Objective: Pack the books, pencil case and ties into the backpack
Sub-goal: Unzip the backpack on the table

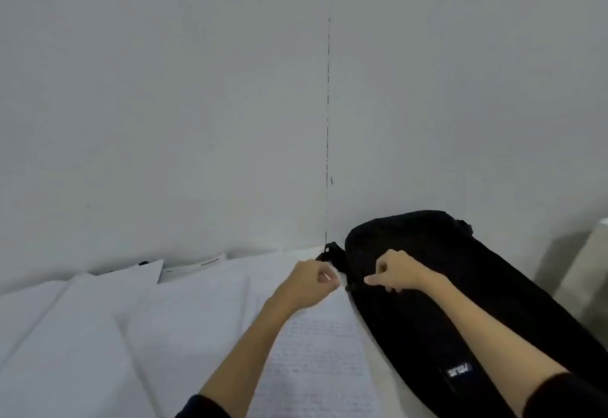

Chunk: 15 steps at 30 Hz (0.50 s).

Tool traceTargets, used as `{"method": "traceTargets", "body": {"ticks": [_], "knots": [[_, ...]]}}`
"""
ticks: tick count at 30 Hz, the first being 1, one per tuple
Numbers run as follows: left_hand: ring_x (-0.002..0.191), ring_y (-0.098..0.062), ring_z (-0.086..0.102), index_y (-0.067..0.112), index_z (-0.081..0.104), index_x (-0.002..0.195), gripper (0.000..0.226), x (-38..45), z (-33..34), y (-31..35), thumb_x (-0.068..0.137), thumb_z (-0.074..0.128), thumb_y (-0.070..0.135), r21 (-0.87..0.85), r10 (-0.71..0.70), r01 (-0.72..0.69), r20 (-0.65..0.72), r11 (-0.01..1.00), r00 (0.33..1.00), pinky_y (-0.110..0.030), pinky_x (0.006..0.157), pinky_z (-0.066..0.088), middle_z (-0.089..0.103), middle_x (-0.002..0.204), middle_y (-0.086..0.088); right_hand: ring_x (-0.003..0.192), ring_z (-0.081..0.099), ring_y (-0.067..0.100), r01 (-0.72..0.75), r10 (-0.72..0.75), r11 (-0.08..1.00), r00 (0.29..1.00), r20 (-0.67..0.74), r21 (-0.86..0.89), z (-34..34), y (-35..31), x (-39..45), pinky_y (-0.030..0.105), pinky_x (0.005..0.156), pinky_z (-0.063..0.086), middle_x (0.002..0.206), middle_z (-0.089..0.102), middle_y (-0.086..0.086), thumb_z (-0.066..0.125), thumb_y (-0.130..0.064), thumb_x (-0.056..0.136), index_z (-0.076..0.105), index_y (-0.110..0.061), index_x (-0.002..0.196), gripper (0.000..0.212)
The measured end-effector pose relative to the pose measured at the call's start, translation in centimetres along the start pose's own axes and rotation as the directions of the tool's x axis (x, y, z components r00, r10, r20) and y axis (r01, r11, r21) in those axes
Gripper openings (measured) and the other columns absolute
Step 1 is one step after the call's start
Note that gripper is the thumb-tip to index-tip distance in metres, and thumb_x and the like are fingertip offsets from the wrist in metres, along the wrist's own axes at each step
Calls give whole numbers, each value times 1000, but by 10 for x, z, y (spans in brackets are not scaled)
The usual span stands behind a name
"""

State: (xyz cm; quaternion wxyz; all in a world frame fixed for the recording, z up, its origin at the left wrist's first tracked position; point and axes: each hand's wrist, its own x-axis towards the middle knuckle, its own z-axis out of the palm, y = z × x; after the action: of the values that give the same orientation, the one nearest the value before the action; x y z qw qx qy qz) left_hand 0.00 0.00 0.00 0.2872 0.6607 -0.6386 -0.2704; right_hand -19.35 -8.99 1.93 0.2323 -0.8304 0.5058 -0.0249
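the black backpack [460,292] lies flat along the right side of the surface [371,381], its far end close against the wall [197,105] and its near end running off toward the near right corner, where a small logo label [459,370] shows on the fabric. a black strap with a buckle [332,249] sticks out from the bag's far left corner, by the dark vertical seam in the wall.

the right hand [396,271] rests on the backpack's left edge, near its far end, fingers curled with the tips pinched together at the bag's edge; it seems to hold something small and dark there, perhaps a zipper pull, but it is too small to tell. the left hand [311,277] hangs just beside the bag's left edge, over the paper, its grip curled into a loose fist; whether it holds anything cannot be told. the two hands are near each other, not touching.

white sheets of paper [125,325] cover the left and middle of the surface, with one sheet of faint handwriting [316,358] under the left forearm. more loose sheets [141,271] lie along the far edge against the wall.
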Motion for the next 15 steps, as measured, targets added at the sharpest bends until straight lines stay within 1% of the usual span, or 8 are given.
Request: {"method": "traceTargets", "body": {"ticks": [2,3,5,6,8,10,12,15], "knots": [[78,-11,61,15,67,99,20,4,32,3,89,58,30,-42,-75,77,33,996,997,-22,69,51,64,93,-3,62,59,12,-16,19,999,996,82,-37,9,14,-1,27,71,53,67,61,-2,65,-50,82,58,-17,75,34],[74,-11,61,12,66,99,22,5,49,2,90,58,30,-58,-114,117,43,991,993,-21,64,50,65,92,-5,63,59,12,-4,7,1000,994,111,-25,16,23,0,28,71,53,67,61,-3,66,-53,79,58,-17,77,37],[66,-11,61,10,62,98,23,10,82,4,92,56,31,-144,-194,198,41,970,980,-20,59,50,67,87,-8,63,57,12,37,-41,999,990,136,38,28,38,2,29,68,51,68,60,-4,69,-57,74,56,-18,78,41],[62,-11,61,9,60,98,23,12,92,5,94,54,31,-194,-235,238,38,952,971,-20,58,52,66,82,-7,63,56,12,66,-71,997,990,121,44,32,43,2,29,66,49,69,59,-4,70,-56,72,54,-19,76,41],[58,-12,62,8,55,98,21,16,109,6,96,51,29,-283,-308,297,5,912,951,-22,58,55,64,71,-5,64,53,12,122,-126,991,990,69,55,38,49,4,28,65,45,69,56,-6,71,-48,73,52,-21,71,34],[52,-12,62,9,53,94,14,19,122,8,96,51,23,-364,-368,327,-48,872,929,-24,57,56,62,64,-5,62,51,10,149,-155,984,987,50,95,43,55,10,27,64,43,64,54,-6,70,-33,76,51,-22,65,25],[47,-9,60,8,53,86,11,19,130,8,95,52,14,-438,-408,323,-113,839,906,-26,57,57,59,61,-6,57,49,9,154,-164,976,985,56,151,43,61,14,27,65,43,59,51,-5,66,-22,79,48,-20,59,27],[58,-13,59,2,56,81,14,13,130,6,93,50,4,-563,-441,299,-131,771,888,-28,61,56,57,68,-10,55,54,11,142,-182,926,980,84,350,39,74,16,25,63,45,59,52,1,63,-9,82,41,-16,55,36]]}}
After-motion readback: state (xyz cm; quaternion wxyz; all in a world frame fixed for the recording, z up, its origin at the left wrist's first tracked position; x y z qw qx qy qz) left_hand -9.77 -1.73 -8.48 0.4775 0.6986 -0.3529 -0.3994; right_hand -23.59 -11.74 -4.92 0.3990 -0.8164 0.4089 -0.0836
